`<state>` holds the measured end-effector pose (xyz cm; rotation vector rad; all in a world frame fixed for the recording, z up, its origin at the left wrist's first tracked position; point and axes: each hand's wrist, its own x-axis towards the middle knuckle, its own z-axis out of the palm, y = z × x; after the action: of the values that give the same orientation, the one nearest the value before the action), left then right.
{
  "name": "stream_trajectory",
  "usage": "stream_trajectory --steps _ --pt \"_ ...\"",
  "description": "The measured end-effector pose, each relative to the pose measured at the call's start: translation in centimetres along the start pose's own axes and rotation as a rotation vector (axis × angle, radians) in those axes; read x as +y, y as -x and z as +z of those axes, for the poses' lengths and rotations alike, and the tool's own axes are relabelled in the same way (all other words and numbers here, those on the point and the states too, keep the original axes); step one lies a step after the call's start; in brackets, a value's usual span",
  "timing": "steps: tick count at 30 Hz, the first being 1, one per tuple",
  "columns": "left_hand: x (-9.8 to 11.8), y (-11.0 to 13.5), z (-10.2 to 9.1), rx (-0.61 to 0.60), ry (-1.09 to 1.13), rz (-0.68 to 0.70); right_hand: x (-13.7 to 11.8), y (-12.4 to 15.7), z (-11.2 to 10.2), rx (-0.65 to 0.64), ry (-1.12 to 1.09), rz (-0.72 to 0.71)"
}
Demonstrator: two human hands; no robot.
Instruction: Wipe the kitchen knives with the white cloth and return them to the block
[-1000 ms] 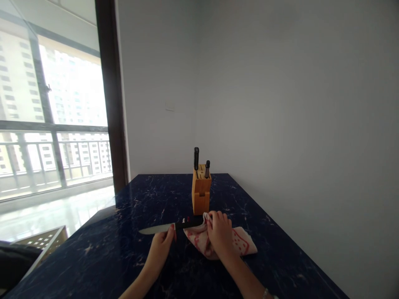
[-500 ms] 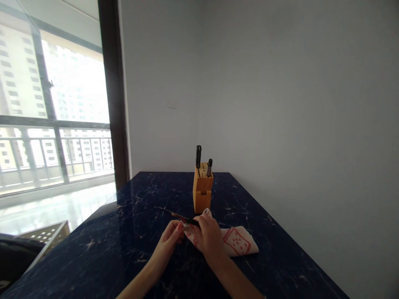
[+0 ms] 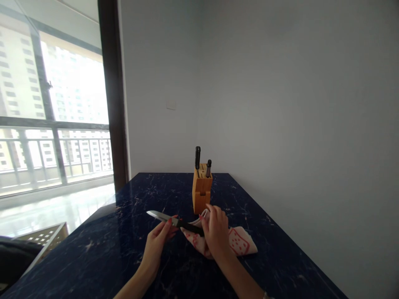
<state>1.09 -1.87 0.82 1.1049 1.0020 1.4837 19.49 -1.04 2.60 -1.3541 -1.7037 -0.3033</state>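
Observation:
A kitchen knife with a black handle and a shiny blade lies slanted between my hands, its tip toward the far left. My left hand pinches it where blade and handle meet. My right hand is closed on a white cloth with red print, part of which sticks up at the fingers. The butt of the knife handle reaches my right palm; whether the palm grips it is hidden. Folds of the cloth hang under the handle and spread over the tabletop to the right.
Just beyond my hands stands a wooden knife block, holding a black-handled knife and another dark-handled tool. The dark blue marbled table runs along a grey wall on the right. A perforated beige container is at lower left.
My left hand has shifted left and now pinches the knife. The blade has turned to show its flat side. The right hand has moved off the handle's middle, slightly right and up.

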Motion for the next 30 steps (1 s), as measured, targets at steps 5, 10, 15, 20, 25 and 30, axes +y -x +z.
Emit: stream_trajectory --steps 5,10,15,20,25,30 --pt "0.0 -0.4 -0.7 0.123 0.176 0.003 2.0 0.1 1.1 -0.115 0.078 0.125" --pt "0.9 -0.6 -1.4 0.300 0.086 0.076 1.7 0.3 1.0 -0.202 0.009 0.155" --pt "0.7 -0.8 -1.6 0.345 0.079 0.123 -0.1 0.5 0.5 -0.195 -0.079 0.018" --pt "-0.4 0.0 0.1 0.122 -0.029 0.088 -1.9 1.0 0.1 -0.196 -0.130 -0.064" --pt "-0.7 0.8 1.6 -0.018 -0.138 0.112 -2.7 1.4 0.1 -0.195 -0.189 -0.021" --pt "-0.6 0.8 1.5 0.014 -0.199 0.130 -3.0 1.4 0.2 -0.200 -0.195 -0.106"
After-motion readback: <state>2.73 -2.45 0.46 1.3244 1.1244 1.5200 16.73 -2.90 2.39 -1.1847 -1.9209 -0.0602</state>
